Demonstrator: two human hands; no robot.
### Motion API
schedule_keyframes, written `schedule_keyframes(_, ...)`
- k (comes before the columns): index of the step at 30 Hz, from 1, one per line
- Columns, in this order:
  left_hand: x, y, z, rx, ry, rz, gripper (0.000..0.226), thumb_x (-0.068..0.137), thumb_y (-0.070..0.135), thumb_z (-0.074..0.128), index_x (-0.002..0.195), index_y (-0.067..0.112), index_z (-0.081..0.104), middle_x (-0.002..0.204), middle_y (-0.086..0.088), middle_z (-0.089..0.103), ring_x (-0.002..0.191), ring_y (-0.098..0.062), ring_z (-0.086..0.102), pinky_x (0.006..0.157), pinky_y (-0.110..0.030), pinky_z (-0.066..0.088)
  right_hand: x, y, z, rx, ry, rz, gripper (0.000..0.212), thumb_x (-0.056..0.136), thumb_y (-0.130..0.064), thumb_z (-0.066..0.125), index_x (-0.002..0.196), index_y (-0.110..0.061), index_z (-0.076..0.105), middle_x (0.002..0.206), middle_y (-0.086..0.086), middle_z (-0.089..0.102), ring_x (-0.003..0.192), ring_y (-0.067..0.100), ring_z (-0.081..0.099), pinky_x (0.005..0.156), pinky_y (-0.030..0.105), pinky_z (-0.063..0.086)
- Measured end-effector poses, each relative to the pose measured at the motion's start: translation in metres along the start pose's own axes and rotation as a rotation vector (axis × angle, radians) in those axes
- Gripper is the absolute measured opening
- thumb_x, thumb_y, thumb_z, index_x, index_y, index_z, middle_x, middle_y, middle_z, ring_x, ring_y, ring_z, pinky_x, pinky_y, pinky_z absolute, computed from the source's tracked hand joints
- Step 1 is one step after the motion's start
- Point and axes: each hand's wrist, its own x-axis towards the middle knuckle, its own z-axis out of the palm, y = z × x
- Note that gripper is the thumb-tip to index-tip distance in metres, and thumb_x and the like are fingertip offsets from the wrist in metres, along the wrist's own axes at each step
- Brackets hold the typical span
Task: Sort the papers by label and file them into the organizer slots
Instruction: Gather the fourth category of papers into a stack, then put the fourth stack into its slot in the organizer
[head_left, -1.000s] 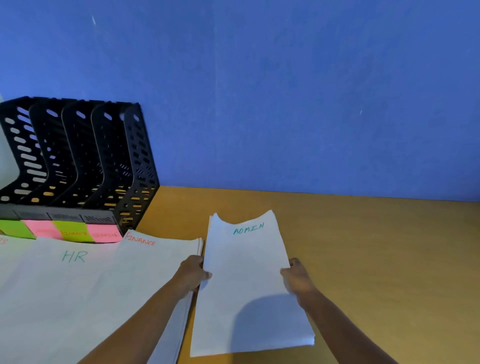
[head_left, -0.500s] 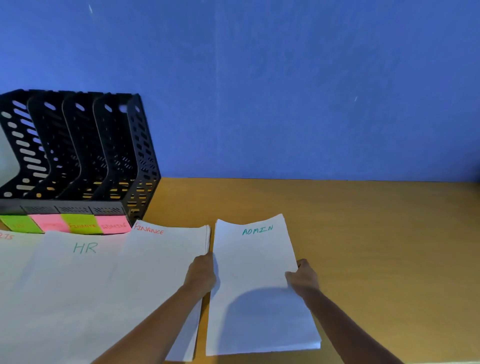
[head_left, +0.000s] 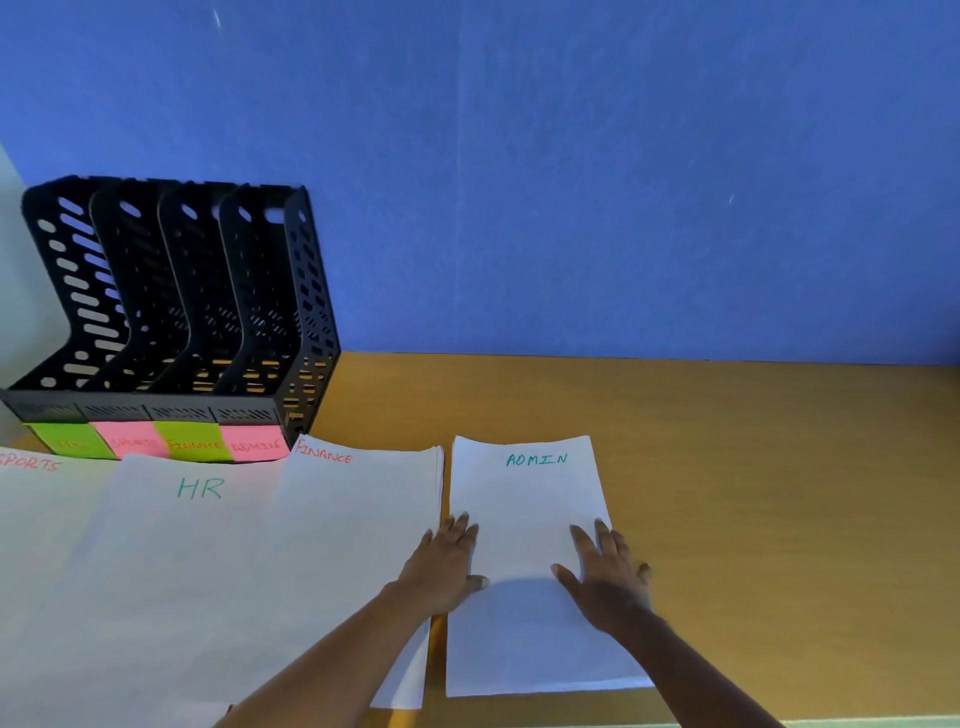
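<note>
Four slots stand side by side in the black perforated organizer (head_left: 171, 291) at the left of the frame, against the blue wall (head_left: 571, 182). Along its front base runs a row of sticky notes (head_left: 156, 441), green, pink, green, pink; the first note's writing is too faint to read, and the others read SPORTS, FINANCE and ADMIN.

Below them, at the far left edge, lies the SPORTS paper (head_left: 31, 499), partly cut off by the frame. The HR paper (head_left: 197, 545) overlaps it to the right, and the FINANCE pile (head_left: 363, 499) lies over the HR paper's right side. All rest flat on the wooden table (head_left: 753, 493).

Just right of centre, the left hand (head_left: 444, 566) lies flat with its fingers straight, spanning the narrow gap between the FINANCE pile and the ADMIN stack (head_left: 530, 499); its thumb rests on the ADMIN sheet. It grips nothing.

The ADMIN stack lies flat on the table, just beside the FINANCE pile.

The right hand (head_left: 605, 577) presses palm-down on the stack's right edge, fingers spread and straight, the outer ones reaching past the paper onto the table.
</note>
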Motion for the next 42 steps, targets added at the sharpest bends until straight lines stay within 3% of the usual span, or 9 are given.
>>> schedule_keyframes(8,-0.013,-0.01,0.0,-0.044,0.059,0.048,0.07,0.096,0.041,0.038,0.151,0.013,0.003,0.16,-0.006,-0.009,0.148,-0.022,-0.007,0.119,-0.042,0.002,0.0,-0.001,-0.006,-0.014,0.001,0.037,0.063,0.092,-0.055,0.035,0.147,-0.032,0.013,0.159,0.001,0.002,0.146,0.024,0.004,0.112,0.058,0.016)
schedule_keyframes(12,-0.023,-0.025,0.0,-0.061,0.066,0.014,0.07,0.096,0.044,0.036,0.151,0.015,0.003,0.16,-0.005,-0.007,0.148,-0.023,-0.007,0.119,-0.042,0.001,0.0,-0.005,-0.009,0.085,0.038,0.099,0.067,0.091,-0.052,0.043,0.146,-0.025,0.018,0.158,0.007,0.007,0.145,0.026,0.009,0.111,0.053,0.023)
schedule_keyframes(17,-0.028,-0.033,0.004,-0.064,0.046,0.003,0.07,0.096,0.046,0.033,0.15,0.014,0.001,0.16,-0.005,-0.005,0.148,-0.023,-0.006,0.119,-0.043,0.0,0.002,-0.01,-0.013,0.206,0.124,0.218,0.079,0.083,-0.048,0.061,0.142,-0.014,0.022,0.148,0.009,0.03,0.137,0.028,0.028,0.104,0.047,0.035)
schedule_keyframes(22,-0.028,-0.03,0.007,-0.085,0.026,0.006,0.072,0.096,0.046,0.037,0.15,0.013,0.001,0.16,-0.004,-0.004,0.148,-0.024,-0.004,0.119,-0.044,0.003,0.016,-0.006,-0.022,0.377,0.094,0.323,0.096,0.064,-0.039,0.082,0.137,-0.004,0.029,0.138,0.018,0.039,0.13,0.034,0.037,0.101,0.043,0.041)
schedule_keyframes(29,-0.027,-0.03,0.008,-0.045,0.022,0.004,0.072,0.096,0.045,0.038,0.15,0.012,0.003,0.16,-0.004,-0.006,0.148,-0.023,-0.005,0.119,-0.044,0.005,0.026,0.0,-0.03,0.534,0.065,0.33,0.072,0.058,-0.025,0.088,0.113,-0.004,0.048,0.118,0.016,0.06,0.113,0.034,0.055,0.084,0.036,0.046)
schedule_keyframes(33,-0.028,-0.032,0.004,-0.011,0.03,-0.002,0.071,0.095,0.045,0.038,0.15,0.011,0.008,0.16,-0.004,0.001,0.148,-0.022,0.002,0.118,-0.044,0.012,0.03,0.008,-0.027,0.644,0.088,0.294,0.04,0.073,-0.026,0.077,0.1,-0.006,0.056,0.11,0.016,0.064,0.098,0.033,0.058,0.08,0.038,0.047)
schedule_keyframes(36,-0.028,-0.029,-0.004,-0.073,0.01,-0.028,0.068,0.094,0.046,0.041,0.148,0.013,0.019,0.158,-0.004,0.016,0.146,-0.023,0.017,0.115,-0.042,0.024,0.032,0.01,-0.038,0.693,0.17,0.206,0.012,0.083,-0.014,0.065,0.086,-0.007,0.056,0.102,0.018,0.067,0.081,0.028,0.056,0.071,0.03,0.041)
schedule_keyframes(39,-0.023,-0.032,-0.016,-0.218,0.083,-0.083,0.051,0.09,0.048,0.048,0.127,0.013,0.047,0.134,-0.007,0.053,0.124,-0.029,0.05,0.1,-0.041,0.044,0.038,0.001,-0.062,0.664,0.28,0.068,0.009,0.082,-0.009,0.065,0.08,-0.012,0.056,0.092,0.017,0.071,0.074,0.03,0.06,0.065,0.032,0.045)
schedule_keyframes(42,-0.019,-0.035,-0.027,-0.354,0.193,-0.104,0.052,0.093,0.047,0.044,0.137,0.02,0.041,0.144,-0.003,0.047,0.131,-0.028,0.045,0.107,-0.04,0.038,0.044,-0.011,-0.094,0.711,0.367,0.001,0.009,0.082,-0.009,0.065,0.082,-0.012,0.057,0.089,0.016,0.071,0.072,0.031,0.063,0.067,0.037,0.049)
